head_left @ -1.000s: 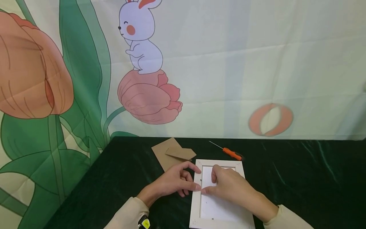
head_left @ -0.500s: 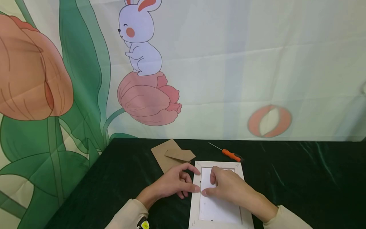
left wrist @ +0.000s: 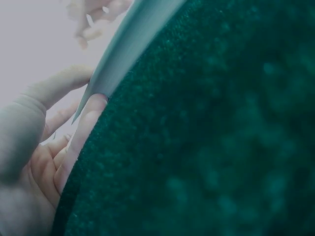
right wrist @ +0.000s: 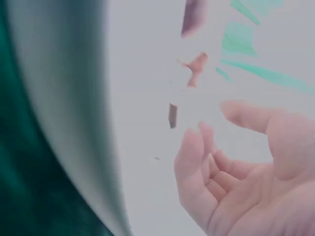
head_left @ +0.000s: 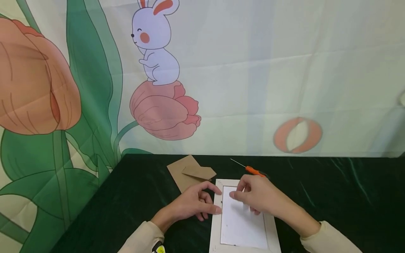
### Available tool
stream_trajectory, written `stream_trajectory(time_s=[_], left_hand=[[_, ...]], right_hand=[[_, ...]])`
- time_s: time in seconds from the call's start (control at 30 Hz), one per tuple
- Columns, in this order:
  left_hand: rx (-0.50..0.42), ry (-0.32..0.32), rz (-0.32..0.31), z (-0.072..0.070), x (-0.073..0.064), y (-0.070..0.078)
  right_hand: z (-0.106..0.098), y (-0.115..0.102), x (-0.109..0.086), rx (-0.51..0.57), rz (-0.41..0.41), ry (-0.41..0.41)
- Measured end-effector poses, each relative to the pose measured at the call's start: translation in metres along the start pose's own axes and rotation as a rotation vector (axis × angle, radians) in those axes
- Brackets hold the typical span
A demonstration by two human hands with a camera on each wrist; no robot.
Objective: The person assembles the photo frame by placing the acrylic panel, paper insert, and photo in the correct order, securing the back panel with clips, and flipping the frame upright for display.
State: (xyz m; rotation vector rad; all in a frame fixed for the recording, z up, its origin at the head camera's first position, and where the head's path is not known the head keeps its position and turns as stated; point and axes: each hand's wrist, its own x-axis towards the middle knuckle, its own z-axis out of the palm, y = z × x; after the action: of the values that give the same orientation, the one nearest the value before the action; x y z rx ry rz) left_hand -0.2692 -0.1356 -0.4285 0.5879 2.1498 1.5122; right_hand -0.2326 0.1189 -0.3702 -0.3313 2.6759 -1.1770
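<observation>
A white picture frame (head_left: 216, 233) lies on the dark green cloth, with a white panel (head_left: 242, 228) inside its border. My left hand (head_left: 189, 201) holds the frame's left side. In the left wrist view its thumb (left wrist: 64, 83) lies over the frame's edge and a fingertip sits under it. My right hand (head_left: 265, 195) is over the upper right of the panel, its fingers bent loosely. A gap shows between its thumb (right wrist: 246, 114) and fingers in the right wrist view, with nothing held there. Small dark tabs show along the panel's edge.
Two pieces of brown card (head_left: 180, 174) lie behind my left hand. An orange-handled screwdriver (head_left: 253, 170) lies beyond the frame, partly covered by my right hand. A printed curtain (head_left: 227, 88) hangs at the back edge of the cloth-covered table (head_left: 341, 203).
My right hand has lifted away from the frame's left inner edge and moved up and to the right over the panel. My left hand has stayed on the frame's left side.
</observation>
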Motion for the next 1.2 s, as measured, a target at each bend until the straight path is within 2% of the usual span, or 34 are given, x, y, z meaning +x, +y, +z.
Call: stream_trajectory(time_s=[0.17, 0.37, 0.67, 0.97, 1.2], left_hand=[[0.001, 0.007, -0.003, -0.001, 0.001, -0.001], [-0.009, 0.011, -0.018, 0.0, 0.0, -0.004], [-0.003, 0.012, 0.001, 0.002, 0.0, -0.003], [-0.014, 0.008, -0.002, 0.0, 0.001, -0.001], [-0.018, 0.006, 0.005, 0.0, 0.001, -0.002]], right_hand=[[-0.023, -0.001, -0.001, 0.05, -0.041, 0.049], [-0.034, 0.0, -0.002, 0.058, -0.057, 0.074], [-0.041, -0.006, 0.006, 0.087, -0.105, 0.085], [-0.041, -0.017, 0.029, 0.133, -0.138, 0.065], [-0.032, -0.022, 0.047, 0.18, -0.157, 0.064]])
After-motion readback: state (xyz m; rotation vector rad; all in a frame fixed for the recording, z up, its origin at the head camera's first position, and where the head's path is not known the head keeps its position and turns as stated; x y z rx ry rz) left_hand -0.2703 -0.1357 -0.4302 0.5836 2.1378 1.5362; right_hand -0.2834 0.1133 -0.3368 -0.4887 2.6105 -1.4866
